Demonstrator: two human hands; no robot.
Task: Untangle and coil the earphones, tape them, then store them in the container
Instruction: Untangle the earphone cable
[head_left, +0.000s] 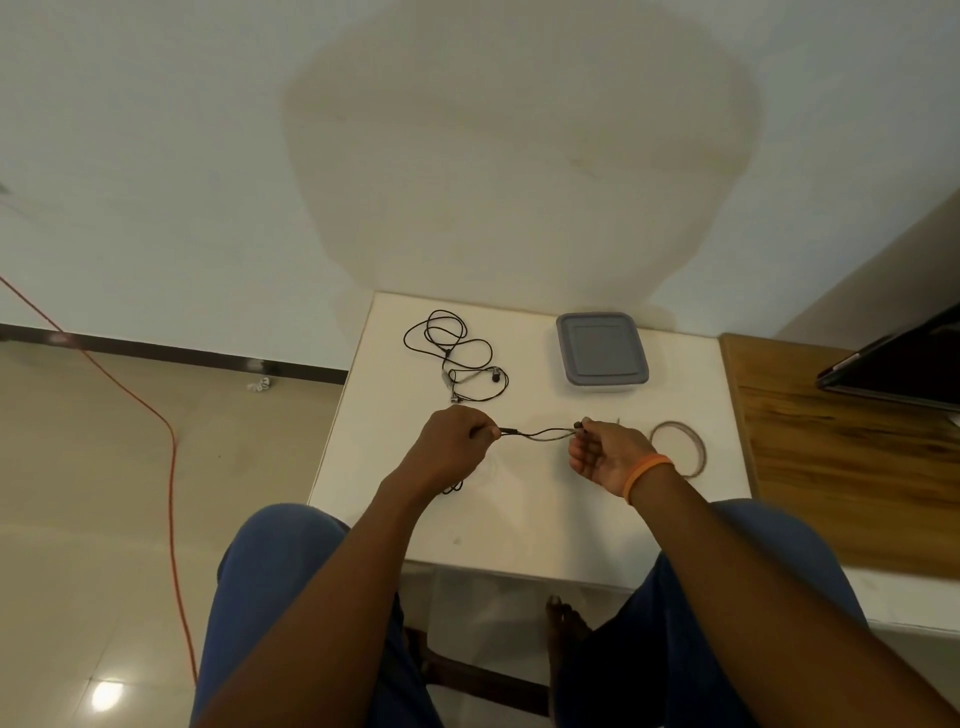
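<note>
- From my remote seat: the left hand (451, 448) pinches one end of a black earphone cable (540, 433), fingers curled tight round it, above the white table (519, 514).
- The right hand (605, 457), an orange wristband (645, 474) on its wrist, grips the other end of that cable between curled fingers and thumb; the stretch between the two hands hangs in a shallow loop just off the tabletop.
- A bit of the same cable peeks out beneath the left wrist.
- A second pair of earphones (457, 358) lies in a loose tangle further back on the table, apart from both hands.
- The grey-lidded container (601, 347) sits closed to the right of that tangle.
- A roll of tape (680, 448) lies flat just beside the right wrist.
</note>
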